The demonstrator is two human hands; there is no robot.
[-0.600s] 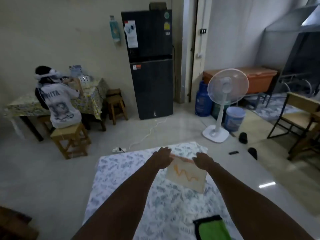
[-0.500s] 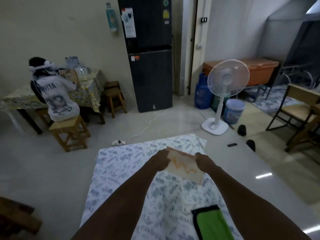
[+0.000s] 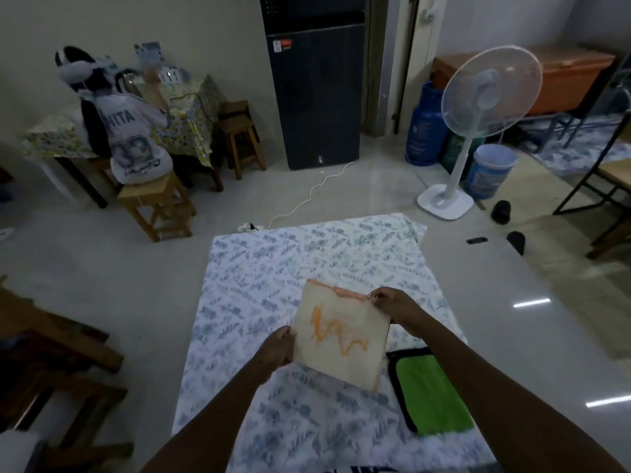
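Note:
A cream cloth [image 3: 338,339] with an orange squiggle and an orange top hem hangs over a blue-and-white floral sheet [image 3: 259,278] spread on the floor. My left hand [image 3: 278,348] grips the cloth's left edge low down. My right hand [image 3: 392,303] pinches its upper right corner. The cloth is tilted, its right side higher and farther from me. A green cloth with a black border [image 3: 430,394] lies flat on the sheet just right of it.
A white standing fan [image 3: 478,107], blue bucket [image 3: 490,170] and gas cylinder [image 3: 425,126] stand at right. A black fridge [image 3: 314,83] is straight ahead. A person sits on a wooden stool [image 3: 153,203] at a table, left. A power strip [image 3: 249,227] lies beyond the sheet. Dark wooden furniture [image 3: 58,370] is near left.
The cloth has come nearer to me and turned. My left hand slid from the top corner down to the left edge, while my right hand kept the upper right corner. The camera tilted down.

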